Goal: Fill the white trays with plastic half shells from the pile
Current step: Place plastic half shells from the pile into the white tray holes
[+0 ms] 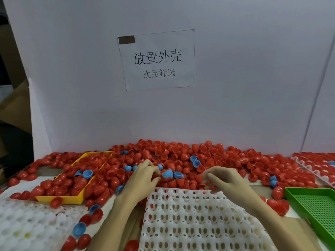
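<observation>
1. The pile (181, 160) of red and blue half shells runs along the foot of the white wall (235, 69), from the yellow tray (59, 199) on the left to the far right edge of the view.
2. The middle white tray (195, 223) lies just before the pile; its far edge touches the shells, and its cups look unfilled.
3. The left hand (143, 175) reaches into the pile past the tray's far left corner, fingers curled among red shells; whether it grips one I cannot tell.
4. The right hand (223, 179) hovers at the tray's far edge, fingers bent; what it pinches, if anything, is hidden.
5. A second white tray (30, 225) sits at lower left, with loose shells between it and the middle tray.
6. The green tray (315, 207) lies at right, apart from the middle tray; bare table (297, 219) shows between them.
7. Another white tray (313, 165) at far right holds red shells.
</observation>
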A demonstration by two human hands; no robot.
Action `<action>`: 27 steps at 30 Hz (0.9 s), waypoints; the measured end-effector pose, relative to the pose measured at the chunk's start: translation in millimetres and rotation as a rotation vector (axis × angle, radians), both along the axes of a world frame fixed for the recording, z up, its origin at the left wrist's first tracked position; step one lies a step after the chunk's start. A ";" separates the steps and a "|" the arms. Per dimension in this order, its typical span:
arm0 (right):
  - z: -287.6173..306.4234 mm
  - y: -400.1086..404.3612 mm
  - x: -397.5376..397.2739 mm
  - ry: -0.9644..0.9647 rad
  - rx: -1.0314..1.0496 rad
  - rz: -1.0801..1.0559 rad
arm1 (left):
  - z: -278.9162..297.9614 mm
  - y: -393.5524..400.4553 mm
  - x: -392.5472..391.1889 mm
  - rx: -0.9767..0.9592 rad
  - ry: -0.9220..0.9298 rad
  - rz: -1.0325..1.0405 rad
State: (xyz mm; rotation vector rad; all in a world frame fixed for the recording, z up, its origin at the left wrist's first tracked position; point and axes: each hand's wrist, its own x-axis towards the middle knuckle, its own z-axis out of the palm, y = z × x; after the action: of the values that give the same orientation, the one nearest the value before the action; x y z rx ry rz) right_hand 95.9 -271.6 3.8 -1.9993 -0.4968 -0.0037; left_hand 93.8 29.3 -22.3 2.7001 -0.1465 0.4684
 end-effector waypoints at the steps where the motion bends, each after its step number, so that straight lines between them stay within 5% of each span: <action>1: 1.2 0.4 -0.8 0.004 0.005 0.002 | 5.4 -0.2 -1.1 -0.052 -0.002 -0.016; 10: 28.5 26.8 -15.4 -0.057 0.180 0.180 | 58.4 -36.4 -24.3 -0.381 0.000 -0.246; 23: 22.4 38.1 13.4 -0.190 0.107 -0.070 | 52.6 -21.6 -24.8 -0.215 0.120 -0.321; 27: 19.1 35.2 20.3 -0.172 -0.198 -0.030 | 47.6 -14.0 -21.3 -0.226 0.069 -0.265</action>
State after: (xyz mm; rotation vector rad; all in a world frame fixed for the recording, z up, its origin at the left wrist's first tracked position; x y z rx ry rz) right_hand 116.1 -236.4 22.9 -2.2119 -0.5960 -0.1515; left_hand 72.5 15.3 25.3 2.4261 -0.4011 0.2919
